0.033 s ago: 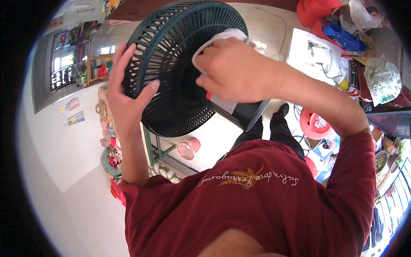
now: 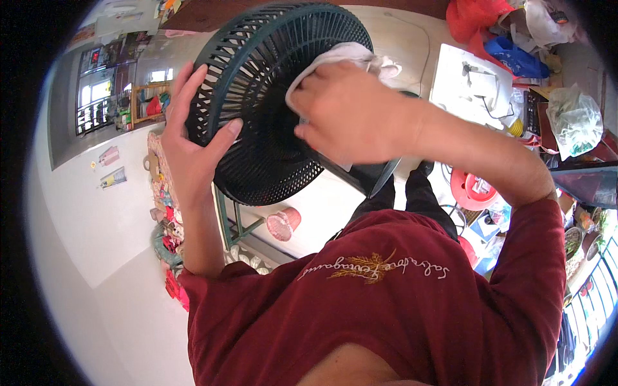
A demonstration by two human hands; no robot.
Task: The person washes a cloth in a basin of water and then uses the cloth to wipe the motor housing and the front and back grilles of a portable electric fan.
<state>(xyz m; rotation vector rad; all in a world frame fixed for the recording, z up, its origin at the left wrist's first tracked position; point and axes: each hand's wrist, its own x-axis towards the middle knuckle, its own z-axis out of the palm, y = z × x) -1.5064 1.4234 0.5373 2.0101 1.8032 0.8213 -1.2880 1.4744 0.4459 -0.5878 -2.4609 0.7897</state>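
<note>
I hold a round dark slatted fan grille up in front of me. My left hand grips its left rim, thumb on the front face and fingers behind the edge. My right hand presses a white cloth against the upper right of the grille. The cloth bunches out above my knuckles. My red shirt fills the lower part of the view.
On the pale floor below lie a pink cup, a red round object and a green metal frame. A white appliance, red and blue bags and a clear bag crowd the right.
</note>
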